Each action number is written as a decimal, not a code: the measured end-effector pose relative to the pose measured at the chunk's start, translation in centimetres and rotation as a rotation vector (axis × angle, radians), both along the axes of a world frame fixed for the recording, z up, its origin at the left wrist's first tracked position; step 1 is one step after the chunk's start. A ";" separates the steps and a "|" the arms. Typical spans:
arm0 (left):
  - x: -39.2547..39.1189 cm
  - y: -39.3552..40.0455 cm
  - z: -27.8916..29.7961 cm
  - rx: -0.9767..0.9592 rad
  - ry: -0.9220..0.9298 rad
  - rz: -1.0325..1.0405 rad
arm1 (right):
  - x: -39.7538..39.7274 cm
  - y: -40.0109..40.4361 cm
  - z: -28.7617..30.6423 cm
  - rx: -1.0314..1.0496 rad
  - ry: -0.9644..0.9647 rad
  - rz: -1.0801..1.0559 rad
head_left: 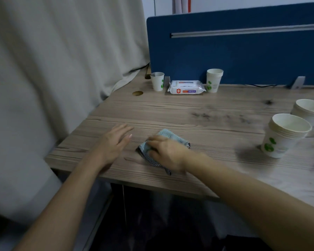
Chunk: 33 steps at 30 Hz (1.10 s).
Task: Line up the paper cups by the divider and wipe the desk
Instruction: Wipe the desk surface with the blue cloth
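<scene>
Mid-wipe on the desk, cups half sorted

My right hand [166, 151] presses the blue cloth [168, 137] flat near the bottom-centre edge of the desk [216, 105], fingers bent over it, while my left hand [114, 140] rests open and empty just left of it. One single cup [157, 81] and a small cup stack [214, 80] stand at the blue divider [243, 57] with a wipes pack [186, 87] between them; two more stacks [283, 135] sit at the right edge.

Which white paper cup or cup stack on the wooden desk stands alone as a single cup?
The single white paper cup at the far left by the blue divider, left of the wet-wipes pack. The other three show stacked rims.
</scene>
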State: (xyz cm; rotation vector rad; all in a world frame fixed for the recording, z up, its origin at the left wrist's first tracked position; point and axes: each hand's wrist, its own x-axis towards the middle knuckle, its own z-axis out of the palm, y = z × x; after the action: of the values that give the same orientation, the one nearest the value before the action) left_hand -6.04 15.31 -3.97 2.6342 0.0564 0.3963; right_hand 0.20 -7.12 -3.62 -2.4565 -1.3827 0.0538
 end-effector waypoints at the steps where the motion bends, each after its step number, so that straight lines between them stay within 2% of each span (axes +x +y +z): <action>1: 0.4 0.0 0.0 0.013 0.008 -0.003 | -0.3 0.3 -0.8 -0.072 -0.020 0.019; 5: 2.0 -0.5 0.1 0.027 0.038 -0.030 | 2.6 -1.5 -1.9 -0.191 0.013 0.006; 9: 3.0 -1.1 0.2 -0.001 0.043 -0.056 | 7.2 -5.5 -1.7 -0.280 0.025 -0.233; 11: 3.4 -1.2 0.5 0.005 0.044 -0.055 | 7.6 -6.0 -1.7 -0.309 0.023 -0.275; 13: 3.6 -1.4 0.8 -0.003 0.055 -0.033 | 6.4 -5.6 -1.6 -0.311 0.000 -0.228; 16: 4.0 -1.7 1.1 -0.030 0.057 -0.010 | 2.6 -5.2 -2.1 -0.251 -0.102 -0.044; 20: 4.8 -2.5 1.0 -0.002 0.060 -0.022 | 1.4 -6.7 -2.4 -0.189 -0.047 0.048; 23: 4.7 -3.2 0.8 0.000 0.084 -0.026 | 5.9 -7.8 -2.0 -0.244 -0.062 -0.129; 26: 4.4 -3.2 0.5 0.067 0.091 -0.026 | 8.8 -8.1 -1.3 -0.286 0.014 -0.264; 28: 4.5 -2.9 0.5 0.085 0.090 -0.025 | 7.9 -7.2 -1.1 -0.293 -0.010 -0.204; 31: 5.2 -3.2 0.7 0.039 0.070 -0.037 | 3.3 -5.8 -1.6 -0.231 -0.129 0.006; 33: 5.9 -3.6 0.7 0.032 0.023 -0.059 | 0.7 -6.0 -2.2 -0.182 -0.109 0.142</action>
State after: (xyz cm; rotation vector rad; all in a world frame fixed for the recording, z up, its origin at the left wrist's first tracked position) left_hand -0.10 11.73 -3.27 2.6649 -0.0198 0.3497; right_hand 0.86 -13.15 -5.84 -2.5355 -1.6660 0.0827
